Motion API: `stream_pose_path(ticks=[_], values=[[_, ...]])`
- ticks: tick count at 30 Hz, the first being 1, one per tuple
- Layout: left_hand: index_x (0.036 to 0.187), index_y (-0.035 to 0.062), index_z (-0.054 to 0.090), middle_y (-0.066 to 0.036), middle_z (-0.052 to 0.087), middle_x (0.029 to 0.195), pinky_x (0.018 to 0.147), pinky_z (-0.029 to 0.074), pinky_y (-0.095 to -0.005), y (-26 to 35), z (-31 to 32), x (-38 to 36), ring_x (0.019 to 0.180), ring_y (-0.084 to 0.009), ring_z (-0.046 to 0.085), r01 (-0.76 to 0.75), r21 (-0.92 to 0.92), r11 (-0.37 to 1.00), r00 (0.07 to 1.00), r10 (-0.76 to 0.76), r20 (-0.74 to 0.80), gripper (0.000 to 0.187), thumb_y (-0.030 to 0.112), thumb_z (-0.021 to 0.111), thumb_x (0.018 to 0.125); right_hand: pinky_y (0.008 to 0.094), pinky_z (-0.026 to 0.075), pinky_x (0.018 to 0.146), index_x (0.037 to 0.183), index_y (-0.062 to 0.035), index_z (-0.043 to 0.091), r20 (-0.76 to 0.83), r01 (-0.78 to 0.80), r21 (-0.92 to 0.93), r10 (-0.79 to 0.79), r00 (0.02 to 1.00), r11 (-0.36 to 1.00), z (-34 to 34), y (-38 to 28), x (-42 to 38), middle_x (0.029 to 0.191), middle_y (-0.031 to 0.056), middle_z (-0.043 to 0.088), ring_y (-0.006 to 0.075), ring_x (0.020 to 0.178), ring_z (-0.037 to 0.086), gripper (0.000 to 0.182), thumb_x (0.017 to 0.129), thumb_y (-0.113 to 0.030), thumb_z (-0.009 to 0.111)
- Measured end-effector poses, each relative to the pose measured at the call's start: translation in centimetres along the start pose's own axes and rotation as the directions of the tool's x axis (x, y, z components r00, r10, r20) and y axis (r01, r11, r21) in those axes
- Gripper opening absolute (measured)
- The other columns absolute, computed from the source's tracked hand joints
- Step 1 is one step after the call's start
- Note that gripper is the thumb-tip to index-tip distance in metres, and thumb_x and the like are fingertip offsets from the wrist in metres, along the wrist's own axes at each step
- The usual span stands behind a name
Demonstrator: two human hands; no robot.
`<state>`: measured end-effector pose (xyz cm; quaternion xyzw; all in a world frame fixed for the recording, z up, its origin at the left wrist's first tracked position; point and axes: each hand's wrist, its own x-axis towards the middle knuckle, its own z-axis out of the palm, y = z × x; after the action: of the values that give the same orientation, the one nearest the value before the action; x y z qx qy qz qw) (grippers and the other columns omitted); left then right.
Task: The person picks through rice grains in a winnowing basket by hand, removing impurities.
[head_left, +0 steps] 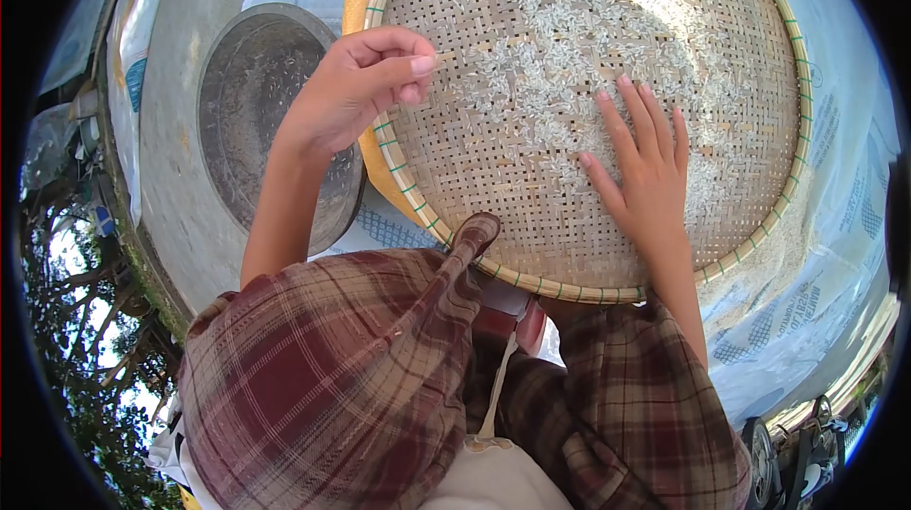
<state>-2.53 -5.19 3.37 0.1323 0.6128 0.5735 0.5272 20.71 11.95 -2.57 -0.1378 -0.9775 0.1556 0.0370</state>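
Woven tray (pixel 759 225) rice (pixel 541 83) beside pinching left grip (pixel 365 83).

The tray (pixel 531 178) is woven of thin pale strips of bamboo or cane — a matt, ribbed, open weave — and its rim (pixel 802 102) is a bent cane hoop bound at intervals with green cord. Rice (pixel 560 55) lies on it in dry, chalky white grains. The bowl (pixel 249 111) is dull grey metal, scuffed and speckled rather than shiny. Under both lies a sheet (pixel 835 225) of printed woven plastic, pale blue and faintly glossy where it creases. The sleeves (pixel 342 368) are soft plaid cloth — brushed and matt, in faded red and brown.
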Motion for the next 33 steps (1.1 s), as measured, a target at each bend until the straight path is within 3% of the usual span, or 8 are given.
stream_pose_path(ticks=[9,16,18,19,21,23,27,33], values=[[0.093,0.0012,0.062,0.0,0.058,0.078,0.064,0.045,-0.0195,-1.4,1.9,2.5,0.067,-0.0065,0.053,0.048,0.051,0.998,0.997,-0.051,0.051,0.017,0.013,0.064,0.081,0.0432,0.014,0.107,0.131,-0.0134,0.042,-0.008,-0.001,0.003,0.001,1.0,1.0,0.0,0.0,0.0,0.138,0.0071,0.035,0.0236,0.128,0.03,0.053,0.083,-0.034,0.053],[0.093,0.0016,0.062,-0.005,0.061,0.083,0.071,0.046,-0.0266,0.4,-8.6,-3.9,0.074,-0.0145,0.057,-0.03,0.252,0.967,0.865,0.152,-0.478,0.016,0.012,0.061,0.082,0.0441,0.016,0.106,0.13,-0.0126,0.043,-0.031,-0.007,0.053,0.009,0.999,0.999,-0.1,0.2,-0.1,0.137,0.0083,0.036,0.026,0.128,0.03,0.052,0.082,-0.03,0.056],[0.102,0.0046,0.06,-0.013,0.059,0.105,0.085,0.043,-0.0376,-0.5,-10.3,-5.4,0.097,-0.0276,0.057,0.396,0.918,0.008,0.838,0.406,-0.365,0.028,0.022,0.062,0.081,0.0443,0.018,0.105,0.129,-0.0122,0.043,-0.042,-0.014,0.067,0.016,0.999,0.998,-0.1,0.3,-0.2,0.137,0.0088,0.037,0.0269,0.128,0.031,0.052,0.082,-0.029,0.057],[0.102,0.0046,0.06,-0.013,0.059,0.105,0.085,0.043,-0.0376,-1.1,-10.0,-5.5,0.097,-0.0276,0.057,0.395,0.919,0.01,0.837,0.407,-0.364,0.028,0.022,0.062,0.081,0.0446,0.019,0.105,0.129,-0.0118,0.044,-0.063,-0.006,0.049,0.009,0.998,0.999,-0.3,0.5,-0.2,0.136,0.0093,0.037,0.0275,0.128,0.031,0.052,0.081,-0.028,0.058],[0.112,0.0082,0.057,-0.017,0.047,0.126,0.095,0.034,-0.0451,-2.2,-8.3,-4.5,0.117,-0.0345,0.044,0.613,0.68,-0.401,0.712,0.653,-0.257,0.04,0.031,0.061,0.08,0.0448,0.02,0.105,0.129,-0.0114,0.044,-0.091,-0.008,0.021,0.01,0.996,1.0,-0.9,1.3,-0.1,0.136,0.0097,0.037,0.0281,0.128,0.031,0.052,0.081,-0.026,0.059],[0.117,0.008,0.053,-0.018,0.039,0.133,0.099,0.027,-0.0483,-0.7,-5.2,-2.1,0.123,-0.0337,0.036,0.416,0.904,-0.098,0.717,0.647,-0.26,0.043,0.034,0.056,0.083,0.0437,0.021,0.105,0.126,-0.0118,0.047,-0.21,-0.036,-0.097,0.014,0.978,0.995,-2.1,2.6,0.5,0.135,0.0075,0.038,0.0251,0.127,0.033,0.052,0.08,-0.032,0.059],[0.119,0.0087,0.051,-0.02,0.037,0.133,0.103,0.022,-0.0499,0.6,0.7,4.1,0.125,-0.0344,0.032,-0.16,0.986,0.051,0.715,0.695,0.08,0.043,0.035,0.052,0.086,0.0461,0.019,0.105,0.128,-0.0096,0.044,-0.337,-0.12,-0.033,0.102,0.936,0.992,-3.7,6.2,3.2,0.137,0.0104,0.036,0.0281,0.128,0.03,0.053,0.082,-0.034,0.058],[0.127,0.0104,0.045,-0.015,0.03,0.139,0.105,0.019,-0.0446,-3.2,3.6,11.1,0.129,-0.0316,0.027,-0.315,0.949,-0.032,0.71,0.656,0.257,0.048,0.038,0.049,0.088,0.0471,0.012,0.107,0.135,-0.0072,0.033,-0.201,-0.189,-0.176,0.153,0.967,0.966,-1.1,6.3,3.6,0.14,0.0126,0.03,0.0279,0.132,0.024,0.062,0.086,-0.043,0.047]])
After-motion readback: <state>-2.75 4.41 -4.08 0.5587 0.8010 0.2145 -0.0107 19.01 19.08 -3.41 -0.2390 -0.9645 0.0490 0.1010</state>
